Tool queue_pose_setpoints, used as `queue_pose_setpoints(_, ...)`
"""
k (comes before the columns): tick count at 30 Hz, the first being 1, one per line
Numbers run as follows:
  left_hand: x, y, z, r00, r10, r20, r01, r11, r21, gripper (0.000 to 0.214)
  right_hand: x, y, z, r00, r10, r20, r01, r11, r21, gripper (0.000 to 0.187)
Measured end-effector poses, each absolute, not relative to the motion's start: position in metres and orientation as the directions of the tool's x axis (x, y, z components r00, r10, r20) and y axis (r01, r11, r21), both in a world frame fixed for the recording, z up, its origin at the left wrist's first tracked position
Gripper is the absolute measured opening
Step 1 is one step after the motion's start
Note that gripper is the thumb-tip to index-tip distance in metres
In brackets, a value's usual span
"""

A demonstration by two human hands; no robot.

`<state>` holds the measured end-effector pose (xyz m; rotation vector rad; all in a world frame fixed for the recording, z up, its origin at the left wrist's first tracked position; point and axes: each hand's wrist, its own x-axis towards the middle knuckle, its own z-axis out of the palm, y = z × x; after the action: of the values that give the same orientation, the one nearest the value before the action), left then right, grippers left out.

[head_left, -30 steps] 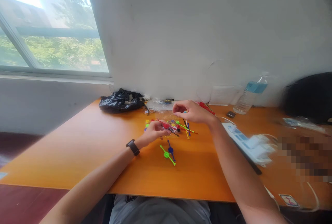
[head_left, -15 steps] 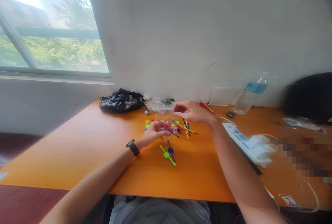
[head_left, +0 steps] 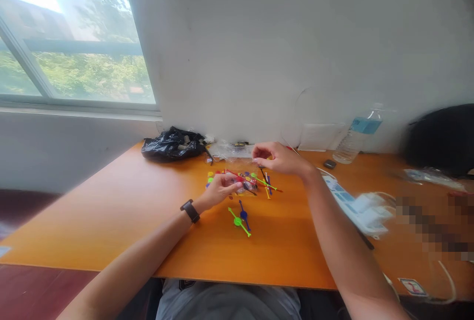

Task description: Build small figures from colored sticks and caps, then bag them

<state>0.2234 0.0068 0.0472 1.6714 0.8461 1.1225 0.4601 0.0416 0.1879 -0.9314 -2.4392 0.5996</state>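
Observation:
My left hand (head_left: 221,187), with a dark watch on the wrist, pinches a red arrow spinner (head_left: 239,179) over a clear plastic bag (head_left: 252,187) with small coloured pieces. My right hand (head_left: 276,157) hovers to the right with thumb and fingertips together; what they hold, if anything, is too small to make out. Below it lie several thin coloured arrows (head_left: 268,184), crossing one another. Nearer me, a green arrow spinner (head_left: 237,221) and a blue arrow spinner (head_left: 243,215) lie side by side on the wooden table (head_left: 185,256). Small round coloured pieces (head_left: 210,180) sit left of the bag.
A black plastic bag (head_left: 172,143) lies at the back left, with crumpled clear wrapping (head_left: 224,149) beside it. On the right are a power strip (head_left: 342,201) with plugs and cables, a water bottle (head_left: 348,144), a small black object (head_left: 329,164) and a large dark object (head_left: 442,137).
My right hand has shifted slightly right. My left hand has barely moved and keeps the red arrow spinner; the green and blue spinners lie where they were.

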Motion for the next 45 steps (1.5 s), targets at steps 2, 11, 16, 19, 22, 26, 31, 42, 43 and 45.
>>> queue_pose_setpoints(2, 0.2237, 0.0072, 0.0464, 0.35, 0.891, 0.288, 0.047, -0.323, 0.945, 0.057, 0.4594, 0.0388, 0.1896, -0.663, 0.703, 0.257, 0.504, 0.673, -0.541, 0.013)
queue_pose_setpoints(11, 0.225, 0.0065, 0.0453, 0.352, 0.883, 0.312, 0.077, -0.36, 0.93, 0.051, 0.4554, 0.037, 0.1898, -0.635, 0.719, 0.281, 0.497, 0.66, -0.563, 0.021)
queue_pose_setpoints(16, 0.2252, 0.0064, 0.046, 0.353, 0.872, 0.339, 0.062, -0.383, 0.922, 0.05, 0.4561, 0.0409, 0.1867, -0.647, 0.702, 0.298, 0.485, 0.681, -0.549, 0.018)
queue_pose_setpoints(19, 0.2251, 0.0063, 0.0462, 0.361, 0.871, 0.334, 0.061, -0.38, 0.923, 0.048, 0.4561, 0.041, 0.1863, -0.652, 0.695, 0.303, 0.476, 0.686, -0.55, 0.018)
queue_pose_setpoints(22, 0.2249, 0.0064, 0.0455, 0.36, 0.874, 0.325, 0.06, -0.37, 0.927, 0.048, 0.4559, 0.0404, 0.1865, -0.654, 0.693, 0.302, 0.474, 0.688, -0.55, 0.018)
queue_pose_setpoints(26, 0.225, 0.0063, 0.0449, 0.354, 0.88, 0.315, 0.057, -0.357, 0.932, 0.049, 0.4555, 0.0395, 0.1872, -0.658, 0.693, 0.295, 0.478, 0.687, -0.548, 0.017)
queue_pose_setpoints(31, 0.2248, 0.0057, 0.0463, 0.354, 0.883, 0.309, 0.053, -0.348, 0.936, 0.048, 0.4553, 0.0389, 0.1878, -0.664, 0.69, 0.287, 0.48, 0.688, -0.544, 0.017)
queue_pose_setpoints(42, 0.2229, 0.0083, 0.0422, 0.378, 0.87, 0.317, 0.027, -0.352, 0.936, 0.043, 0.4555, 0.0403, 0.1859, -0.673, 0.683, 0.284, 0.476, 0.694, -0.541, 0.015)
queue_pose_setpoints(43, 0.2228, 0.0078, 0.0429, 0.378, 0.87, 0.315, 0.027, -0.351, 0.936, 0.043, 0.4554, 0.0402, 0.1859, -0.674, 0.683, 0.282, 0.476, 0.693, -0.541, 0.015)
queue_pose_setpoints(45, 0.2227, 0.0065, 0.0448, 0.38, 0.871, 0.31, 0.027, -0.346, 0.938, 0.043, 0.455, 0.04, 0.186, -0.674, 0.684, 0.279, 0.475, 0.69, -0.545, 0.015)
